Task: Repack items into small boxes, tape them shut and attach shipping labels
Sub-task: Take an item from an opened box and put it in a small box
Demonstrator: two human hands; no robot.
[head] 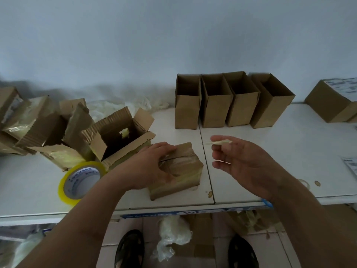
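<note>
A small taped cardboard box (pixel 180 171) sits on the white table (pixel 270 161) near its front edge. My left hand (pixel 148 167) grips its left side, fingers curled over the top. To the right, raised above the table, my right hand (pixel 241 159) pinches a small crumpled strip of tape (pixel 220 142) between thumb and fingertips. A roll of yellow-tinted packing tape (pixel 79 182) lies on the table beside my left forearm. Several open empty small boxes (pixel 229 101) stand in a row at the back.
An opened larger carton (pixel 119 136) and a heap of torn cartons (pixel 42 128) fill the left side. A labelled box (pixel 332 101) sits far right, a paper label (pixel 351 165) at the right edge. Plastic wrap (pixel 172 236) lies on the floor between my feet.
</note>
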